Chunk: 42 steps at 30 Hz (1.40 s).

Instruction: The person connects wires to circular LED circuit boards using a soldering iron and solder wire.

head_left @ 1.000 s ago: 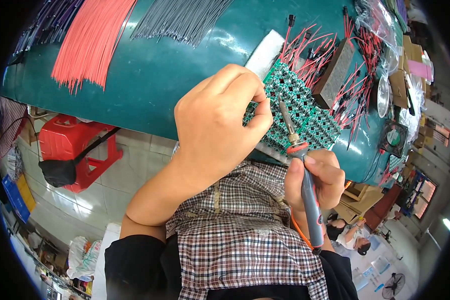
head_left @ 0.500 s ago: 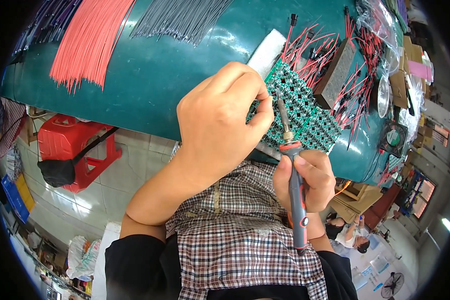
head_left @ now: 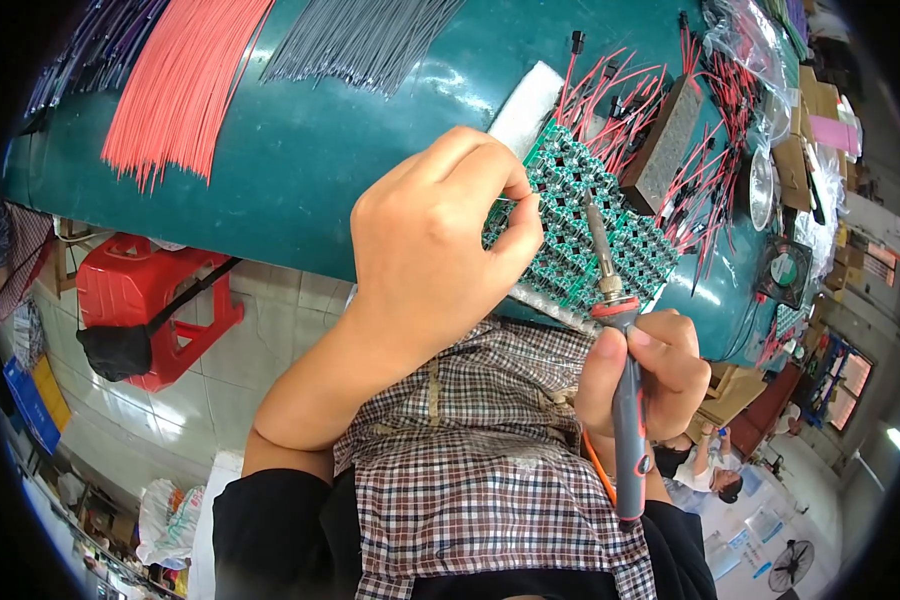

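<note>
A soldering iron (head_left: 628, 430) with a grey and red handle is held in my right hand (head_left: 660, 370). Its metal tip points away from me, over the green circuit board panel (head_left: 595, 240) crowded with small parts. I cannot tell whether the tip touches the board. My left hand (head_left: 440, 220) is closed in a pinch above the panel's left edge; what sits between its fingertips is too small to make out. Beyond the panel lie red wires (head_left: 595, 105) with black connectors. A dark rectangular block (head_left: 663, 150) rests beside them, at the panel's far right.
Bundles of red wires (head_left: 185, 90) and grey wires (head_left: 360, 40) lie across the far left of the green table (head_left: 300, 160). A small black fan (head_left: 785, 272) stands at the right, near plastic bags (head_left: 750, 45). A red stool (head_left: 130, 290) is on the floor at left.
My right hand has moved to the right and slightly toward me with the soldering iron, so the tip is farther from my left fingertips. My left hand has barely shifted.
</note>
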Tool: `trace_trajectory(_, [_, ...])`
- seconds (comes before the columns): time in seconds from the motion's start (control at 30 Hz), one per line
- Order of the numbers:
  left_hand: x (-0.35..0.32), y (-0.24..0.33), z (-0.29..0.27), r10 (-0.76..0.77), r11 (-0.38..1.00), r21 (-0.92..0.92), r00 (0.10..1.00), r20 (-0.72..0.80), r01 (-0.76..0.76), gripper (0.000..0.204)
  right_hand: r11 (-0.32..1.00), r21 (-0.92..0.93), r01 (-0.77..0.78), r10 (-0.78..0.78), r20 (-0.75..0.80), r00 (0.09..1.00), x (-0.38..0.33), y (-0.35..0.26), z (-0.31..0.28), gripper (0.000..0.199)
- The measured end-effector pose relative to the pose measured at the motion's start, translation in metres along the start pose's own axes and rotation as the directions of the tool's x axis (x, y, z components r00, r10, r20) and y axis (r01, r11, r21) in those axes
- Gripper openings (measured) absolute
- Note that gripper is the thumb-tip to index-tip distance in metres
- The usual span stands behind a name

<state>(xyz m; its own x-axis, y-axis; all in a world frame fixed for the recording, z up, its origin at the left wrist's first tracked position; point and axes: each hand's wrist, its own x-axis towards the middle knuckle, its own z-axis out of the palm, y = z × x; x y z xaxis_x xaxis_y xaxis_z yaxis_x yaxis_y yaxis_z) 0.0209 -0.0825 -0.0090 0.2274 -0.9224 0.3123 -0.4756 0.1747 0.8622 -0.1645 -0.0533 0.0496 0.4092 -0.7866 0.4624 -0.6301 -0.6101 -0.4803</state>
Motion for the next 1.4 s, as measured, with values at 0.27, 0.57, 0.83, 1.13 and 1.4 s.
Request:
trace_trajectory(0.27, [0.011, 0.006, 0.005, 0.013, 1.000, -0.010, 0.999, -0.042, -0.013, 0.016, 0.992, 0.112, -0.052, 0.066, -0.122, 0.990, 0.002, 0.013, 0.008, 0.032])
trace_trajectory(0.57, [0.013, 0.002, 0.014, 0.029, 0.999, 0.017, 0.999, -0.032, -0.028, 0.015, 0.992, 0.121, -0.032, 0.043, -0.088, 0.995, 0.008, 0.020, 0.017, 0.029])
trace_trajectory(0.83, [0.015, 0.002, 0.016, 0.037, 0.999, 0.028, 0.999, -0.032, -0.036, 0.015, 0.992, 0.123, -0.025, 0.038, -0.103, 0.994, 0.007, 0.024, 0.023, 0.033])
trace_trajectory(1.13, [0.017, 0.001, 0.016, 0.056, 0.998, 0.039, 0.998, -0.016, -0.055, 0.015, 0.999, -0.028, 0.028, -0.030, -0.075, 0.997, 0.005, 0.014, 0.029, 0.040])
trace_trajectory(1.4, [0.017, -0.001, 0.015, 0.053, 0.997, 0.062, 0.999, 0.012, -0.054, 0.015, 0.998, -0.062, 0.000, -0.002, -0.030, 1.000, 0.014, 0.005, 0.030, 0.038])
